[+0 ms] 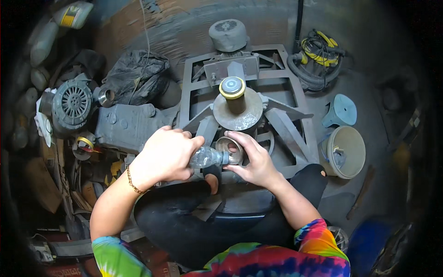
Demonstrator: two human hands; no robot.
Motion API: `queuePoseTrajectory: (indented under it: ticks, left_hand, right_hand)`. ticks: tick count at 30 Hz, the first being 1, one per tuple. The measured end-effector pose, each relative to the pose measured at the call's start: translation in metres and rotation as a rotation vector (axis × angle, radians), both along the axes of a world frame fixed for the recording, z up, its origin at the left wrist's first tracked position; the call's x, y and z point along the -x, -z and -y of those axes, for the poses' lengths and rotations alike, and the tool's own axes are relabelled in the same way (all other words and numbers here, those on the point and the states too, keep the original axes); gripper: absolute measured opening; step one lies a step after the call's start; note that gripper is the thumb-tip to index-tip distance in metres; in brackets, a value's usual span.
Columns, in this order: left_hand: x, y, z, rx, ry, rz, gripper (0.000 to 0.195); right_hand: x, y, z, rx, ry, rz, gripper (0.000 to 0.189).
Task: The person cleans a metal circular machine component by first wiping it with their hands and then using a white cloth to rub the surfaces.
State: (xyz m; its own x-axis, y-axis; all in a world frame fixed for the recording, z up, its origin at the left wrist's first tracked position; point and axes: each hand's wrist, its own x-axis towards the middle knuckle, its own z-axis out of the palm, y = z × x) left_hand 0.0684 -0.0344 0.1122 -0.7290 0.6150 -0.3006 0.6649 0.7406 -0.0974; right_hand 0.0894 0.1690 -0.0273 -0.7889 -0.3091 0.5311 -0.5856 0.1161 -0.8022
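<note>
My left hand [172,154] grips a clear plastic bottle [207,157] laid over on its side, its blue-tinted neck pointing right. The bottle's mouth sits at the opening of a round metal cup-like part [226,142]. Around that part curl the fingers and thumb of my right hand [254,160], so its inside faces me. Whether liquid is flowing cannot be made out. Just beyond my hands stands a metal spindle [236,105] on a round disc [221,116], topped by a yellow-rimmed cap [232,87].
A steel frame [294,93] carries the spindle and a grey motor [228,36]. Left are another motor [72,102], a gearbox housing [121,126] and a black plastic bag [133,74]. Right stand a white bucket [356,152], a blue stool [346,109] and a yellow-black vacuum cleaner [322,52].
</note>
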Motion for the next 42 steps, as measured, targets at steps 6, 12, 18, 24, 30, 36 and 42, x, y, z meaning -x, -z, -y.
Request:
queuePoseTrajectory:
  ticks: [6, 12, 18, 24, 30, 36, 42]
  left_hand:
    - [0.005, -0.002, -0.021, 0.095, -0.046, -0.022, 0.046]
    - [0.006, 0.002, -0.035, 0.099, -0.042, -0.004, 0.050]
    - [0.007, 0.008, -0.035, 0.096, -0.075, -0.024, 0.050]
    - [0.007, 0.012, -0.032, 0.090, -0.093, -0.034, 0.048]
    - [0.005, 0.016, -0.026, 0.069, -0.096, -0.018, 0.046]
    - [0.005, 0.018, -0.024, 0.052, -0.101, -0.035, 0.044]
    - [0.004, 0.023, -0.022, 0.035, -0.091, -0.076, 0.043]
  right_hand:
    - [0.003, 0.006, -0.014, 0.022, 0.038, -0.063, 0.074]
    - [0.002, 0.003, -0.027, 0.003, 0.044, -0.056, 0.072]
    - [-0.001, 0.006, -0.032, 0.061, -0.050, 0.212, 0.073]
    - [0.002, 0.015, -0.032, 0.288, -0.259, 0.487, 0.078]
    - [0.006, 0.020, -0.033, 0.525, -0.446, 0.797, 0.063]
    - [0.006, 0.024, -0.029, 0.525, -0.412, 0.772, 0.052]
    - [0.004, 0.023, -0.015, 0.759, -0.401, 1.004, 0.040]
